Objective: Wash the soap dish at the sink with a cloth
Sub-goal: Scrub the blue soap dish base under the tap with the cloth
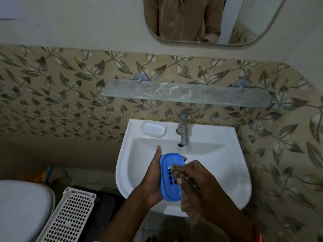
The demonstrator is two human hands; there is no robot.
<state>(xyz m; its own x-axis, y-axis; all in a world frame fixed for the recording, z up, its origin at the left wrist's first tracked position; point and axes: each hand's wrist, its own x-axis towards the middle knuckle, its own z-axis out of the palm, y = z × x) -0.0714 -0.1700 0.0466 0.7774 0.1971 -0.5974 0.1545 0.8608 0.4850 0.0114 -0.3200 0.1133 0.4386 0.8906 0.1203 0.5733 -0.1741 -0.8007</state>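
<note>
Hands meet over the bowl of the white sink (232,173), both busy with one blue soap dish (170,175). The left hand (153,179) cradles the dish from beneath and along its left edge: the thumb runs straight up the near-left rim, and a fingertip shows past the dish's far right corner, so the fingers wrap round under it. The dish sits tilted in that palm, its slotted inner face turned upward, with the dark drain slots lying toward the right hand.

The right hand (201,182) is curled round a brownish cloth (188,205), bunched tight; its fingertips press the wad against the slotted part of the dish. A tail of the cloth hangs below that hand, over the sink's front rim.

Beyond the fingertips of both hands, a metal tap (183,130) stands at the back of the basin, its spout pointing down toward the bowl; whether water runs cannot be told. Up and to the left of the left thumb, a white soap tray (153,129) rests on the sink's back ledge, well apart from the blue dish. Above the tap, a glass shelf (185,93) is fixed to the leaf-patterned wall, and over it a mirror (209,20). Off to the left of the left forearm lie a white perforated basket (70,217) and a toilet lid (22,208).
</note>
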